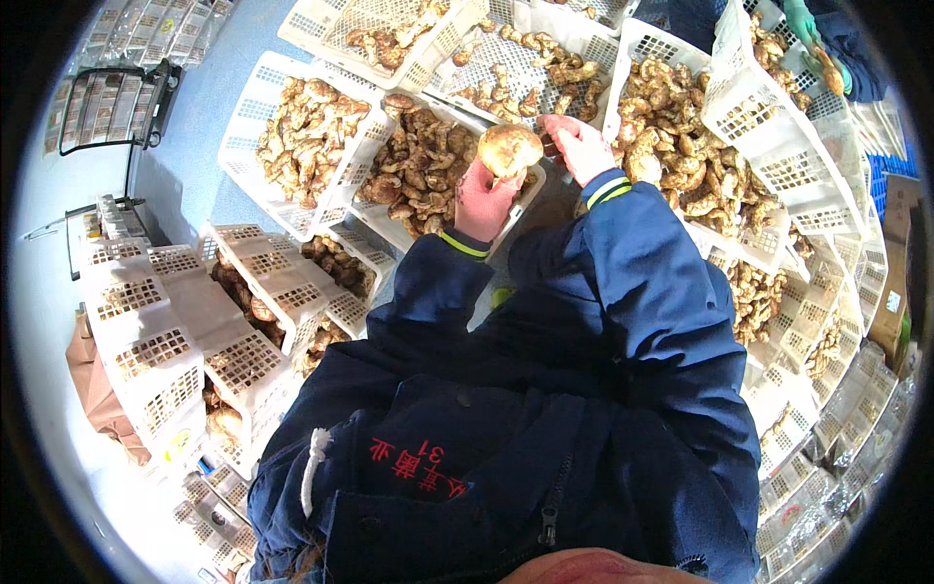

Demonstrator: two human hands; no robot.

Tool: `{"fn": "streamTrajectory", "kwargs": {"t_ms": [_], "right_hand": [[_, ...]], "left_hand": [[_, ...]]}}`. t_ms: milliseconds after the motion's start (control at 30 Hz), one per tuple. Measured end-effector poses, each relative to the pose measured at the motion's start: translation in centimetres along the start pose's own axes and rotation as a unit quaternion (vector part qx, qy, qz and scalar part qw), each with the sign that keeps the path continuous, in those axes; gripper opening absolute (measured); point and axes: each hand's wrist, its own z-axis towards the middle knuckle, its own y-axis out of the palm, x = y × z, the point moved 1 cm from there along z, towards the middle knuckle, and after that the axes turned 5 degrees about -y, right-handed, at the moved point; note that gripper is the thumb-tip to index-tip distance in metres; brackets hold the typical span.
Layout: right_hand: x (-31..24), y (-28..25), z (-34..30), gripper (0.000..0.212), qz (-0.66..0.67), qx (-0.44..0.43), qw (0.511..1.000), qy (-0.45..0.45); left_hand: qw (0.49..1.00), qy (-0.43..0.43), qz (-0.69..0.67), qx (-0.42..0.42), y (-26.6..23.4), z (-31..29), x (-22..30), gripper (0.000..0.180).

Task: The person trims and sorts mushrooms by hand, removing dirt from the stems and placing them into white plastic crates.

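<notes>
My left hand (484, 201), in a pink glove, is closed round the stem of a mushroom (510, 151) with a broad tan cap. Just to its right is my right hand (578, 148), also gloved in pink, its fingers curled close to the cap. Something dark shows at those fingertips, too small to make out. Beneath my left hand stands a white crate (394, 230) of brown mushrooms. To the right of my right hand is another crate (614, 109), heaped with mushrooms.
More white crates of mushrooms stand at far left (238, 146), at the back (309, 19) and stacked at right (749, 83). Stacked crates (175, 273) rise on my left. At the upper right, another person's teal-gloved hand (804, 27) is beside a mushroom (830, 74).
</notes>
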Motion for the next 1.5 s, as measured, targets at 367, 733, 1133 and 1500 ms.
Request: {"fn": "streamTrajectory", "kwargs": {"t_ms": [367,733,1133,1500], "right_hand": [[-5.1,1.8,-2.9,0.052,0.258,-0.28,0.898,0.223],[-4.4,3.2,-2.6,0.034,-0.016,-0.048,0.994,-0.1],[-4.0,1.7,-1.9,0.029,-0.08,0.061,0.99,-0.099],[-0.3,1.5,-0.7,0.029,-0.057,0.052,0.994,-0.071]], "left_hand": [[0.93,-0.114,-0.331,-0.113,-3.6,3.7,-0.4,0.044],[0.991,-0.042,-0.065,-0.108,-1.7,4.8,-1.5,0.028],[0.912,-0.226,-0.338,-0.054,-3.2,3.9,-0.3,0.036],[0.898,-0.225,-0.357,-0.121,-4.7,2.9,-0.1,0.034]]}}
